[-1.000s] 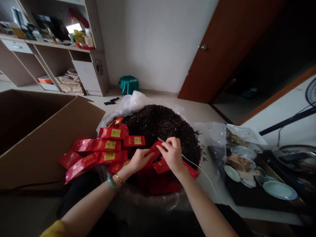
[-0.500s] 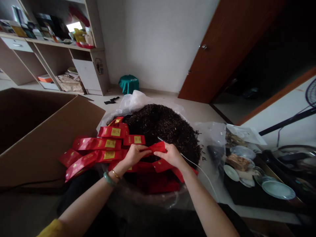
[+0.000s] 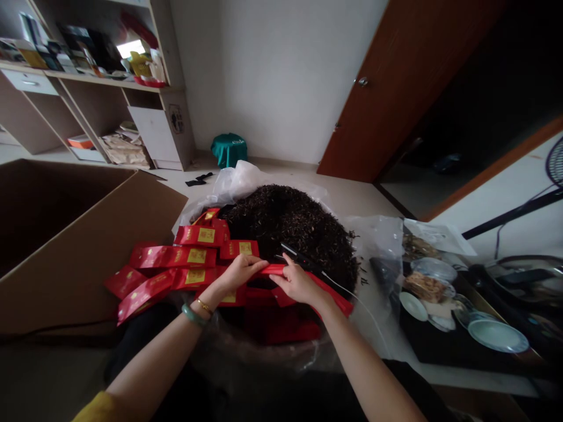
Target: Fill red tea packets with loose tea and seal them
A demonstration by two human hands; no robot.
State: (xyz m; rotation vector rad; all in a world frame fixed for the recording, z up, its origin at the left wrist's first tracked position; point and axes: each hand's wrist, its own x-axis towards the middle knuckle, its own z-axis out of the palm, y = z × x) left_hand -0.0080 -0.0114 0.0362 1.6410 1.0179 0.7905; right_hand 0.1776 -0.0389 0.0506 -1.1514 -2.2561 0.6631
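My left hand [image 3: 240, 271] and my right hand [image 3: 295, 282] are both closed on one red packet [image 3: 271, 269], pinching its two ends and holding it level, edge-on to the camera. They work over a big mound of dark loose tea leaves [image 3: 290, 225] in a clear plastic bag [image 3: 240, 179]. A thin black tool with a white cord [image 3: 303, 261] lies on the leaves just behind my right hand. Several red packets with yellow labels [image 3: 176, 266] are spread to the left of my hands, and more red packets [image 3: 281, 325] lie below them.
A large open cardboard box [image 3: 74, 246] stands at the left. Plates and bowls [image 3: 461, 308] crowd a dark tray at the right. Shelves with clutter [image 3: 88, 64] line the back left wall, a green bag [image 3: 229, 149] sits by the wall, and a brown door [image 3: 396, 82] stands behind.
The packet went from tilted between my hands to level and edge-on. My right hand dropped lower and flatter on it; my left hand shifted slightly up along its left end.
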